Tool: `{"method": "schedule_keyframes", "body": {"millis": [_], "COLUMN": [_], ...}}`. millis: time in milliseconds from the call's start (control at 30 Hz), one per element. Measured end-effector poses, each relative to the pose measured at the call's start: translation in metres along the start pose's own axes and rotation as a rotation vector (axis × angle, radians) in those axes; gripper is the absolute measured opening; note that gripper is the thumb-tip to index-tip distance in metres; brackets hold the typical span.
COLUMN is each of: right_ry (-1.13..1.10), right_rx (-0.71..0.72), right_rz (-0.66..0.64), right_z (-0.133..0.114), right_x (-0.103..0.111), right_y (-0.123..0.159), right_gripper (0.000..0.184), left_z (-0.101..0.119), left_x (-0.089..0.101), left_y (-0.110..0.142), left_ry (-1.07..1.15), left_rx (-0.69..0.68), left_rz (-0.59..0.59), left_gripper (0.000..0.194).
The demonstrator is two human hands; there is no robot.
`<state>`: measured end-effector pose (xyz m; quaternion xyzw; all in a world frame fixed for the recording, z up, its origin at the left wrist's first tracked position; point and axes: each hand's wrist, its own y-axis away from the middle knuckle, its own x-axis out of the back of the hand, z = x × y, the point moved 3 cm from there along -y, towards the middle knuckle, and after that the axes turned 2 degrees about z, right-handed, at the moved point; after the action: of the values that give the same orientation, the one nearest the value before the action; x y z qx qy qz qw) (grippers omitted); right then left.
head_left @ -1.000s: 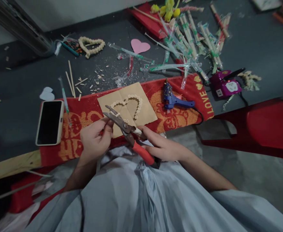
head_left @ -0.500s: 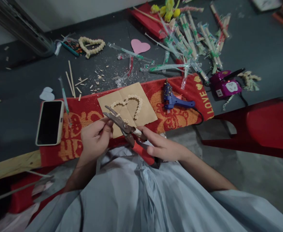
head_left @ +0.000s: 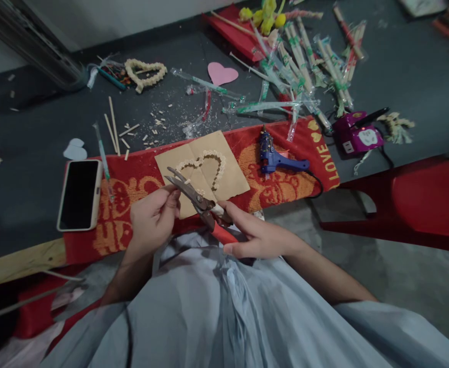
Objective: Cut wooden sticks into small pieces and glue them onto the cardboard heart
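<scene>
My right hand [head_left: 261,235] is closed around a pair of pruning shears [head_left: 197,200] with red on the handle. Their dark blades point left, parted a little, over the tan card. In a pinch beside the blades, my left hand [head_left: 153,217] holds a thin pale stick [head_left: 187,181], whose end shows between the blades; the rest is hidden by the fingers. Beneath the shears lies the folded tan card [head_left: 230,186], bearing a heart outline [head_left: 221,164] made of small pale pieces. The blades cover part of that outline.
A red towel [head_left: 132,184] lies under the card, with a blue glue gun [head_left: 282,161] on its right and a phone [head_left: 79,195] at its left edge. Cut bits, loose sticks [head_left: 113,122] and wrapped sticks [head_left: 297,61] lie behind. A red chair [head_left: 427,199] stands right.
The red handle of the shears has swung up closer to my right hand, and the blades have drawn slightly together. My left hand has barely shifted.
</scene>
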<state>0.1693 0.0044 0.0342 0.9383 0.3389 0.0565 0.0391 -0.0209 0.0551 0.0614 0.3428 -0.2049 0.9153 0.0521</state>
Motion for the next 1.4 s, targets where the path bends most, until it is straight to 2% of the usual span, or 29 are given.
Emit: {"method": "schedule_keyframes", "body": {"millis": [233,433,600,800,1000,1200,1400], "right_ry": [0.044,0.132,0.212,0.377,0.446,0.422,0.377], "right_rx": [-0.041,-0.148,-0.247,-0.264,-0.281,-0.317,-0.315], "right_rz": [0.024,0.142,0.179,0.211,0.232,0.196,0.151], "right_z": [0.0,-0.008,-0.012,-0.012,-0.01,-0.008,-0.007], "right_x": [-0.001,-0.006,-0.009,-0.009,-0.008,-0.004,0.002], "right_y": [0.0,-0.002,-0.002,-0.002,-0.002,-0.001,-0.002], "right_gripper": [0.07,0.082,0.06,0.045,0.037,0.04,0.036], "left_z": [-0.002,-0.001,-0.001,0.0,-0.005,-0.011,-0.017], "left_x": [-0.004,-0.005,-0.006,-0.005,-0.006,-0.009,-0.017], "left_y": [0.002,0.006,0.008,0.007,0.007,0.003,0.001], "left_ry": [0.017,-0.048,-0.075,-0.09,-0.065,-0.042,0.071], "left_rx": [0.056,0.062,0.005,-0.041,0.008,0.033,0.018], "left_rz": [-0.005,0.04,0.066,0.076,0.036,-0.119,-0.108], "left_gripper": [0.033,0.034,0.025,0.031,0.032,0.026,0.026]}}
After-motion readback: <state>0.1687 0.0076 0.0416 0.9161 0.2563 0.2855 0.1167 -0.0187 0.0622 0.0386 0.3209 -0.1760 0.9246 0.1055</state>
